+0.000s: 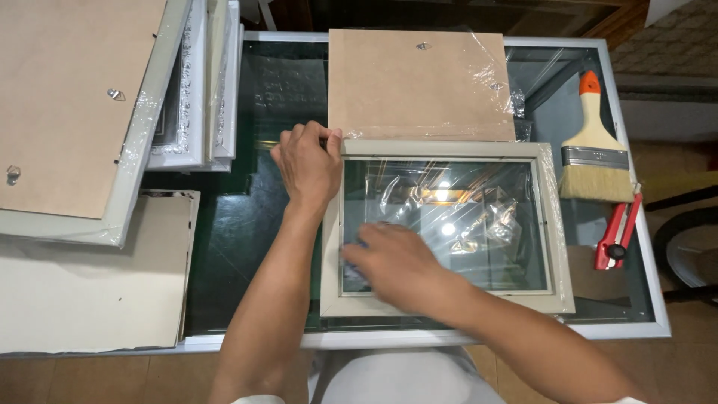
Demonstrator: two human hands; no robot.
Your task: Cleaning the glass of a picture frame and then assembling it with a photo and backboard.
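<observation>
Frame under both hands

I see a glass-topped table with a pale metal rim. Lying directly on it: 1 grey picture frame near the front edge, with plastic film across its glass; 1 brown backing board just behind it, touching; 1 paintbrush with an orange-tipped handle at right; 1 red utility knife just below the brush; 1 stack of wrapped frames at left; and pale card sheets at front left.
</observation>
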